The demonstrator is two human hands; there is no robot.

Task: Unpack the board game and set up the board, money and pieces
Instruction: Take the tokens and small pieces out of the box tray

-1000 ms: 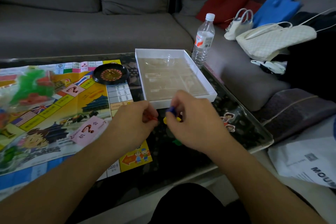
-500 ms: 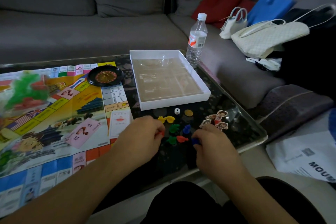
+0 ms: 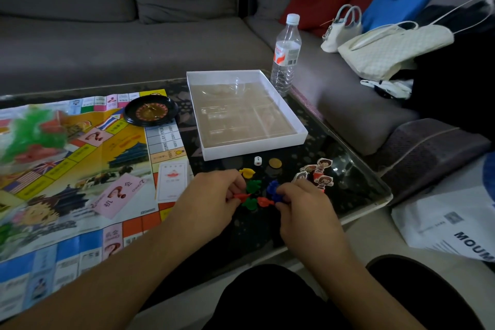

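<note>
Left hand (image 3: 211, 197) pinches a red pawn (image 3: 241, 196) | right hand (image 3: 300, 203), curled, grips a blue pawn (image 3: 272, 190) | we judge both pawns lie just right of the board (image 3: 80, 169) (left hand nearer it)

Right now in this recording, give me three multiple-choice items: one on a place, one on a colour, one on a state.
1. Where is the black roulette wheel?
A. on the paper game board's corner
B. inside the box
C. on the sofa

2. What colour is the plastic bottle's cap?
A. red
B. white
C. blue

3. What does the left hand hold?
A. the white die
B. nothing
C. a small red piece

Answers: 1 A, it sits on the unfolded paper game board; 2 B, the cap is white; 3 C, a small red piece sticks out of its grip.
</note>
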